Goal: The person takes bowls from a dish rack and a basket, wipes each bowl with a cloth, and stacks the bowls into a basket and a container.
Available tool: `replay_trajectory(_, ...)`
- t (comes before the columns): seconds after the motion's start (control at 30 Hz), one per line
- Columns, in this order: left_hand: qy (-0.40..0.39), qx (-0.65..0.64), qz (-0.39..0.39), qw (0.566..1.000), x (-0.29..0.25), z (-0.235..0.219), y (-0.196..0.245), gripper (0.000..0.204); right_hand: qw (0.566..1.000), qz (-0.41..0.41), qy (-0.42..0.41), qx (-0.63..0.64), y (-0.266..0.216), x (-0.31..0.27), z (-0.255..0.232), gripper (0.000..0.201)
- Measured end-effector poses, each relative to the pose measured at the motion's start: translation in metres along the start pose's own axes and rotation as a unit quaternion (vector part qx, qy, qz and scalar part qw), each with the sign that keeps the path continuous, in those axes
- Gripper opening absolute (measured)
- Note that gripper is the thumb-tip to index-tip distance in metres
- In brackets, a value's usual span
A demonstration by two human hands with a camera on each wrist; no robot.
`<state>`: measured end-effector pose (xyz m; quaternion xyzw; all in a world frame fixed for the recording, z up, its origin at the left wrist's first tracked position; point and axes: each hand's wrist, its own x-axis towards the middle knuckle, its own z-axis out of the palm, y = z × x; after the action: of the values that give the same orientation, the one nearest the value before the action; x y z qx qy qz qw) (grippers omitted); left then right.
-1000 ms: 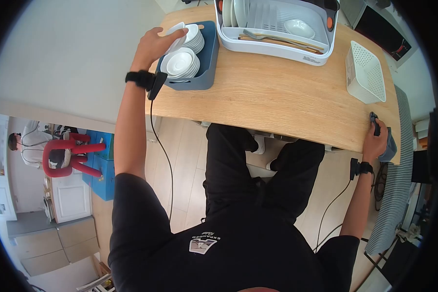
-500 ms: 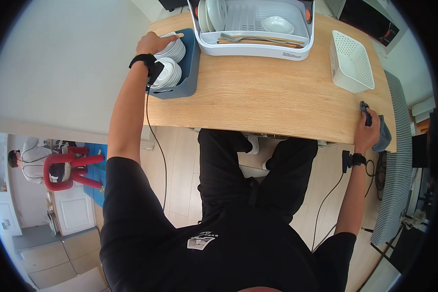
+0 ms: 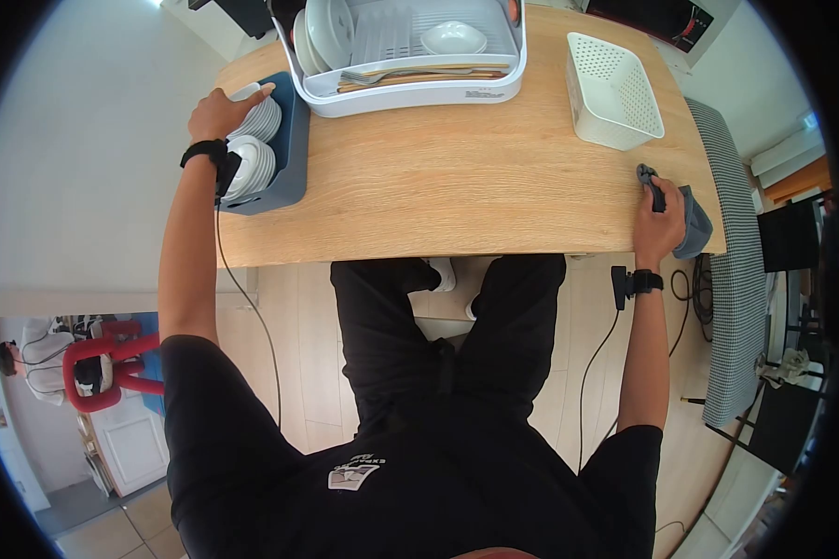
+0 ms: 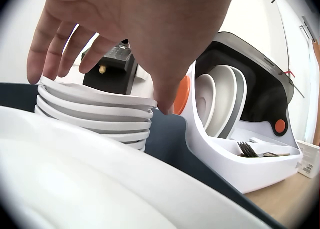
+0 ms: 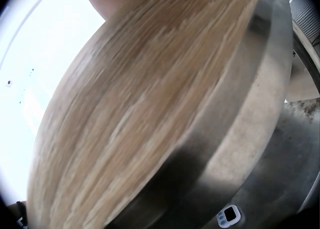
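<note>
My left hand (image 3: 219, 116) reaches over a blue-grey bin (image 3: 295, 154) at the table's left end. In the left wrist view its fingers spread over a stack of small white dishes (image 4: 95, 111), fingertips at the top dish's left rim and thumb by its right side. Another stack of white dishes (image 3: 252, 170) stands nearer in the same bin. At the table's right end my right hand (image 3: 660, 228) grips a dark grey cloth (image 3: 694, 224), which shows on both sides of the hand. Only a bit of that hand enters the top of the right wrist view.
A white dish rack (image 3: 419, 100) beside the bin carries upright plates (image 3: 328, 35), a white bowl (image 3: 454, 39), a fork (image 3: 364, 78) and chopsticks. Toward the right stands a white perforated basket (image 3: 615, 135). The wooden table's (image 3: 438, 186) front edge runs before my legs.
The left hand has lowered a tilted white dish onto the rear stack, and its fingers have spread there. The right hand still holds the cloth. The head view has swung to the right.
</note>
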<state>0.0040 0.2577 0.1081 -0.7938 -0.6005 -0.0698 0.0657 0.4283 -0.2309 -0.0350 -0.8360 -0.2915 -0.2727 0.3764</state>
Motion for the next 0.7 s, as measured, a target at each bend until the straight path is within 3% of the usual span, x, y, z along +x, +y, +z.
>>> replay_trajectory(0.07, 0.029, 0.018, 0.012, 0.999, -0.009, -0.003, 0.006, 0.102, 1.000, 0.005, 0.000, 0.005, -0.001, 0.000, 0.000, 0.019)
replay_trajectory(0.13, 0.158, 0.064, 0.075, 0.983, -0.014, -0.008, 0.017, 0.078, 1.000, 0.006, 0.000, 0.004, -0.002, 0.000, -0.001, 0.019)
replay_trajectory(0.17, 0.157, 0.066, 0.076, 0.983, -0.016, -0.010, 0.025, 0.078, 1.000, 0.006, 0.000, 0.005, -0.002, 0.000, -0.001, 0.019)
replay_trajectory(0.23, 0.270, -0.054, 0.202, 0.940, -0.022, -0.011, 0.046, 0.050, 1.000, 0.005, 0.001, 0.011, -0.001, 0.001, 0.000, 0.019)
replay_trajectory(0.27, 0.267, -0.054, 0.202, 0.941, -0.030, -0.015, 0.062, 0.050, 1.000, 0.003, 0.002, 0.016, 0.000, 0.000, 0.000, 0.020)
replay_trajectory(0.33, 0.148, -0.184, 0.282, 0.930, -0.051, -0.028, 0.103, 0.028, 1.000, 0.004, 0.003, 0.016, 0.001, 0.000, 0.001, 0.020)
replay_trajectory(0.37, 0.145, -0.184, 0.282, 0.930, -0.058, -0.029, 0.117, 0.028, 1.000, 0.004, 0.004, 0.018, 0.001, 0.000, 0.001, 0.020)
replay_trajectory(0.43, 0.102, -0.236, 0.450, 0.855, -0.070, -0.029, 0.145, 0.016, 1.000, 0.005, 0.006, 0.018, -0.001, 0.001, 0.001, 0.020)
replay_trajectory(0.47, 0.099, -0.237, 0.450, 0.855, -0.079, -0.033, 0.159, 0.016, 1.000, 0.005, 0.008, 0.020, -0.001, 0.000, 0.000, 0.020)
replay_trajectory(0.53, 0.075, -0.205, 0.585, 0.781, -0.102, -0.043, 0.185, 0.008, 1.000, 0.009, 0.008, 0.024, 0.000, -0.001, 0.001, 0.019)
replay_trajectory(0.7, 0.109, -0.307, 0.689, 0.647, -0.187, -0.096, 0.224, 0.008, 1.000, 0.019, -0.002, 0.019, -0.001, 0.001, -0.001, 0.019)
